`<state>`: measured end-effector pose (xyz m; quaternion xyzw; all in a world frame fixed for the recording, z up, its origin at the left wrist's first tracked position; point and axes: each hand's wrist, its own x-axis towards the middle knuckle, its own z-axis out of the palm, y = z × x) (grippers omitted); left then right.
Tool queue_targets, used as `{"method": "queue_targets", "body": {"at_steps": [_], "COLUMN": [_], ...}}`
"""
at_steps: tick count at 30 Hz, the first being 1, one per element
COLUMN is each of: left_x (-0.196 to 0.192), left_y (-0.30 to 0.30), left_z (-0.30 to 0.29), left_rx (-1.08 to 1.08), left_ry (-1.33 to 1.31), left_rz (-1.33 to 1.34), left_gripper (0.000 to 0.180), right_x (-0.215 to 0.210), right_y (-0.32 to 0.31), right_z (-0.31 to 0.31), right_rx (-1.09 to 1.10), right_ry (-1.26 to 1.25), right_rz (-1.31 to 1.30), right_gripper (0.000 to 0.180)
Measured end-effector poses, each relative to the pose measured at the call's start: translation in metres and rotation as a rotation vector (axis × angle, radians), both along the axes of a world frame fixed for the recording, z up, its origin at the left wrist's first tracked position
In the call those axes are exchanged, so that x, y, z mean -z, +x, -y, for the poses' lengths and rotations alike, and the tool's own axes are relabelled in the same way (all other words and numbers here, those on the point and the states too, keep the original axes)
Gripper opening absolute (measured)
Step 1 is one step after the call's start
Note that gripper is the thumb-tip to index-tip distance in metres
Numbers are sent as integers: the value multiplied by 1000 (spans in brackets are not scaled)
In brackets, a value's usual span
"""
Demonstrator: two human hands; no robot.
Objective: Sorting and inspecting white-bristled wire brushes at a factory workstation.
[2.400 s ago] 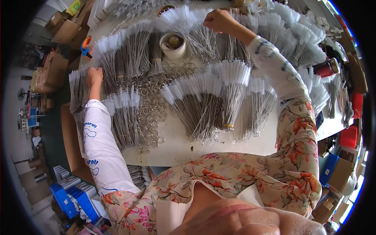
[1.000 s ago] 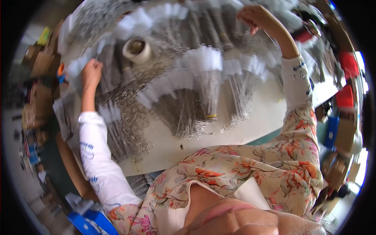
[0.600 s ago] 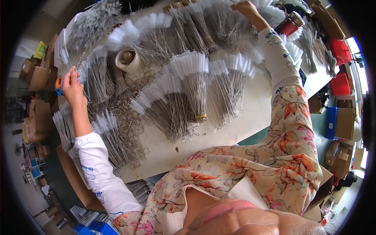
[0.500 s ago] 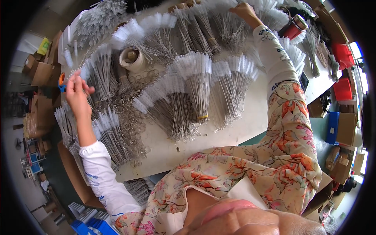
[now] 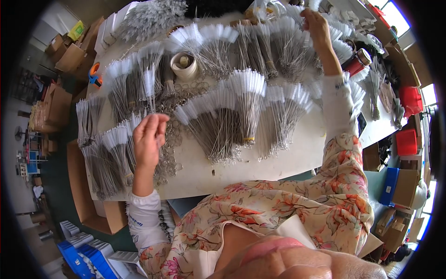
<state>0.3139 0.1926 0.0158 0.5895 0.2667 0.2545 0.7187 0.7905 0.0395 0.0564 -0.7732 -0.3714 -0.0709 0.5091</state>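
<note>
My left hand [image 5: 149, 142] is above the near left part of the table, its thumb and fingers pinched on the wire stems of small white-bristled wire brushes [image 5: 149, 84] that point away from me. My right hand [image 5: 318, 31] reaches to the far right, over spread brushes [image 5: 290, 42]. Its fingers are curled together, and whatever is between them is too small to make out. Between my arms lie a fanned heap of brushes [image 5: 211, 121] and a bundle bound with a yellow band [image 5: 249, 104]. Loose metal rings [image 5: 173, 139] lie right beside my left hand.
A white tape roll [image 5: 184, 67] stands among the brush rows. Orange-handled scissors [image 5: 95, 75] sit at the left edge. On the right are a red flask [image 5: 357, 62] and a dark phone [image 5: 361, 123]. An open cardboard box [image 5: 111, 216] stands below the table's left edge.
My left hand has moved right and nearer, from the table's left edge to beside the rings, with brushes in it. My right hand has shifted slightly right. The whole view has shifted.
</note>
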Motion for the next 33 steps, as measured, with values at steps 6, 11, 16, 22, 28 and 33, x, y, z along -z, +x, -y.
{"method": "queue_targets", "body": {"at_steps": [6, 11, 16, 22, 28, 33], "left_x": [-12, 18, -13, 17, 9, 41], "left_y": [47, 26, -8, -24, -48, -71], "left_z": [60, 65, 86, 98, 75, 108], "left_rx": [20, -187, -416, -245, -87, 240], "left_ry": [403, 909, 1266, 1435, 796, 379], "left_rz": [166, 80, 142, 103, 291, 288], "left_gripper": [23, 31, 15, 37, 93, 69], "right_x": [0, 7, 33, 50, 27, 37], "right_y": [-236, -337, -333, -359, -369, -380], "right_z": [-9, -1, 1, -5, 20, 48], "right_rx": [-975, -1005, -874, -1048, -1080, -1080], "right_ry": [334, 298, 56, 619, -282, -400], "right_rz": [-612, -623, -977, -1772, -525, -434], "right_gripper": [22, 23, 31, 18, 10, 14]}}
